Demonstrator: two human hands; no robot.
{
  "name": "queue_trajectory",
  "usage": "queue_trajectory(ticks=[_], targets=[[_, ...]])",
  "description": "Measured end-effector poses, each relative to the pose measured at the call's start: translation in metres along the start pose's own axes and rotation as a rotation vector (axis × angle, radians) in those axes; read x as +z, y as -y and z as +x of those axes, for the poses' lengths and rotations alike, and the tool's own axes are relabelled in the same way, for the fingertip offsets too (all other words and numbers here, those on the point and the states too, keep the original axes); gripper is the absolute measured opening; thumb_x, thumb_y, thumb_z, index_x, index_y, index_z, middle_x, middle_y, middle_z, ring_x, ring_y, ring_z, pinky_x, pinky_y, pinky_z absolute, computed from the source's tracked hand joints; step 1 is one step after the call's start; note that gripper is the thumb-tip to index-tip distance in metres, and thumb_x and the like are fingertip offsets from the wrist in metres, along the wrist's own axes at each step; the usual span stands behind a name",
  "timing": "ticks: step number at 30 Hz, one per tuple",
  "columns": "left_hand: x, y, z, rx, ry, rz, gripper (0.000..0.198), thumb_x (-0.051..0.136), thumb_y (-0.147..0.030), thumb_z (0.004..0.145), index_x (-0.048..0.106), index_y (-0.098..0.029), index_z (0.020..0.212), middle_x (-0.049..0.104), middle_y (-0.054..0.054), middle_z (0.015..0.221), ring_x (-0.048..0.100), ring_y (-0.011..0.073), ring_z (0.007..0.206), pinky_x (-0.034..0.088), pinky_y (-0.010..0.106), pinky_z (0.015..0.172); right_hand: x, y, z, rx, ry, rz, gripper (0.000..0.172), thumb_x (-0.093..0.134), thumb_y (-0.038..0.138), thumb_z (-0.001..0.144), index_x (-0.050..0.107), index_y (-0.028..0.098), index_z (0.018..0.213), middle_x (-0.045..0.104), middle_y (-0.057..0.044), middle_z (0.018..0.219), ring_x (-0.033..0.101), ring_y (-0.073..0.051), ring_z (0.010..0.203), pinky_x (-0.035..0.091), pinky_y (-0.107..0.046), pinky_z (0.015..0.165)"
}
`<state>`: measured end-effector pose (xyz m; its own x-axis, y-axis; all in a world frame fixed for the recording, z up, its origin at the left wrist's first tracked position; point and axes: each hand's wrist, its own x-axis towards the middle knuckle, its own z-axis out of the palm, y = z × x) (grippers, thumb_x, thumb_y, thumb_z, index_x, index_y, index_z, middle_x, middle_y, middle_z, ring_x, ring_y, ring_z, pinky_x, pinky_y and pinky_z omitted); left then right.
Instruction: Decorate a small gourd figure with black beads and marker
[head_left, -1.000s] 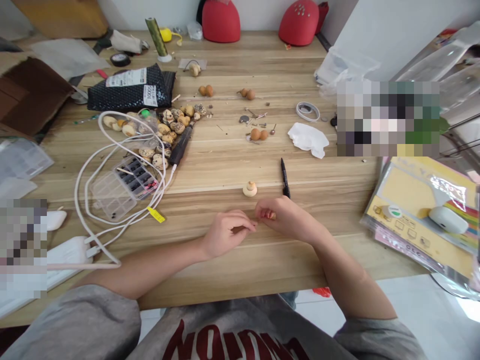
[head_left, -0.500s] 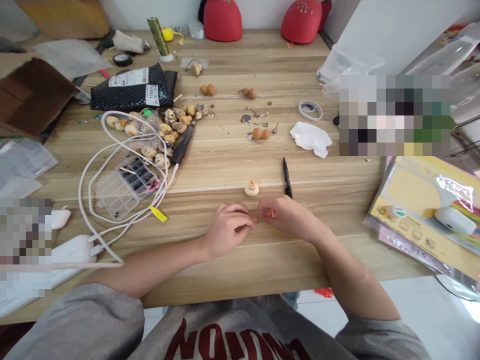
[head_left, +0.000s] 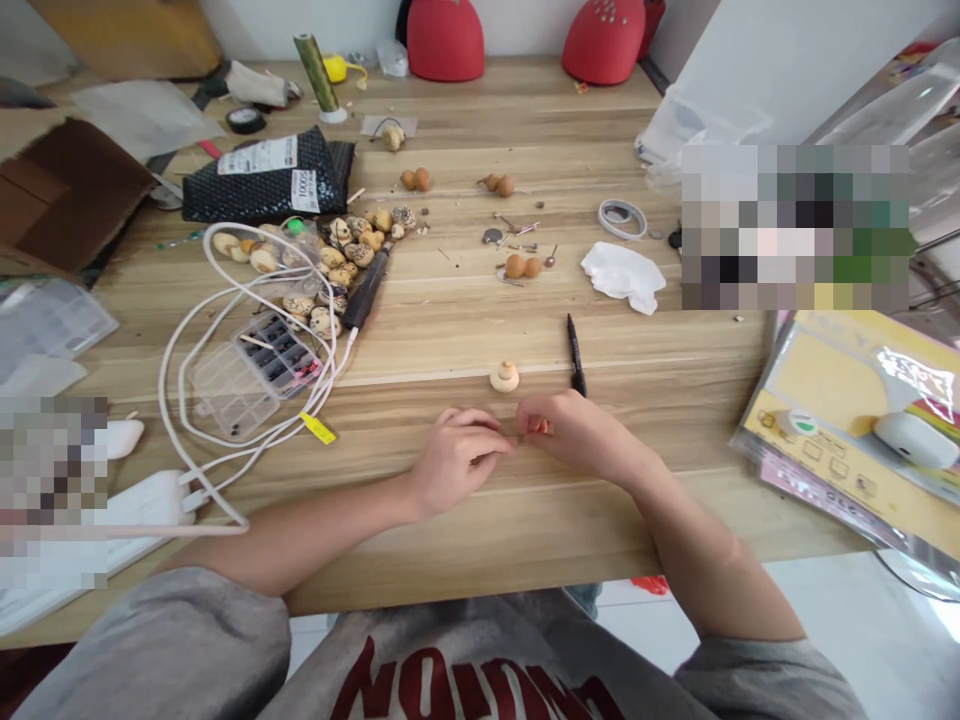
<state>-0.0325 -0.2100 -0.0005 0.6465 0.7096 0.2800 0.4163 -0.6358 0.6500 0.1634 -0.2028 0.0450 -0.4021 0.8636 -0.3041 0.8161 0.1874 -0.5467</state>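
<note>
My left hand and my right hand meet low on the wooden table, with their fingertips almost touching. A small reddish piece shows inside the curled fingers of my right hand, too small to name. Whether my left fingers pinch anything is hidden. Just beyond the hands stands a small pale gourd piece, not touched. A black marker pen lies just above my right hand.
A pile of patterned gourds lies left, with a black pyrography pen, white cables and a plastic compartment box. Small brown gourds, a white tissue and plastic-sleeved packets lie around.
The view has drifted slightly. My hands have stayed close together in nearly the same place, and the objects on the table have not moved.
</note>
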Motion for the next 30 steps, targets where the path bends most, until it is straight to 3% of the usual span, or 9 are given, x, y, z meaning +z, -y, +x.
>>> queue_trajectory(ticks=[15, 30], targets=[[0.0021, 0.0004, 0.0012, 0.057, -0.075, 0.017, 0.010, 0.060, -0.017, 0.083, 0.070, -0.020, 0.082, 0.073, 0.000, 0.075, 0.063, 0.0162, 0.087, 0.041, 0.031, 0.076, -0.0004, -0.0003, -0.0004, 0.026, 0.033, -0.065, 0.014, 0.050, 0.010, 0.077, 0.059, 0.019, 0.073, 0.065, 0.001, 0.070, 0.055, -0.011, 0.063, 0.031, -0.020, 0.055], [0.0004, 0.0023, 0.0006, 0.051, 0.067, 0.065, 0.017, 0.057, -0.026, 0.087, 0.073, -0.021, 0.083, 0.071, 0.003, 0.086, 0.054, 0.0190, 0.092, 0.042, 0.035, 0.080, -0.0040, 0.0049, -0.0015, 0.065, 0.087, -0.094, 0.016, 0.049, 0.010, 0.076, 0.061, 0.020, 0.075, 0.065, 0.000, 0.073, 0.054, -0.010, 0.064, 0.029, -0.019, 0.055]])
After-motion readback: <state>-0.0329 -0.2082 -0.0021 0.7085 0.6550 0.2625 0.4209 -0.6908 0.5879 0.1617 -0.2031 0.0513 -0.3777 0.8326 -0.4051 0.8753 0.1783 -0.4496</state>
